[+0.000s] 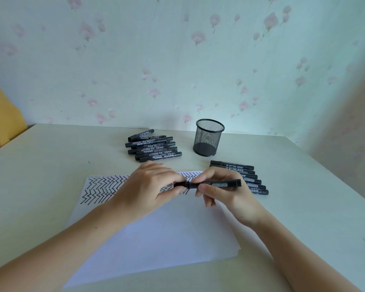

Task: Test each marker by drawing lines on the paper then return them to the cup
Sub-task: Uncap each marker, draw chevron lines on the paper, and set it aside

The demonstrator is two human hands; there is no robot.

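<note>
Both hands hold one marker point(215, 183) just above the paper point(156, 228), its long axis level, running left to right. Left hand point(150, 184) pinches the cap end; right hand point(219, 190) wraps the barrel, so the cap moves leftward along that axis, coming off or going on, hard to tell. Cup point(209, 140) stands empty beyond, nearer the right hand, between two marker piles on the counter point(51, 165).

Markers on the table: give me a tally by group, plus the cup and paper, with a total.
Markers, back pile: about 9, overlapping, so not exact
Markers, right row: about 7, partly hidden by the right hand
Marker in hands: 1
Mesh cup: 1, looks empty
Paper: 1
Total: about 19
</note>
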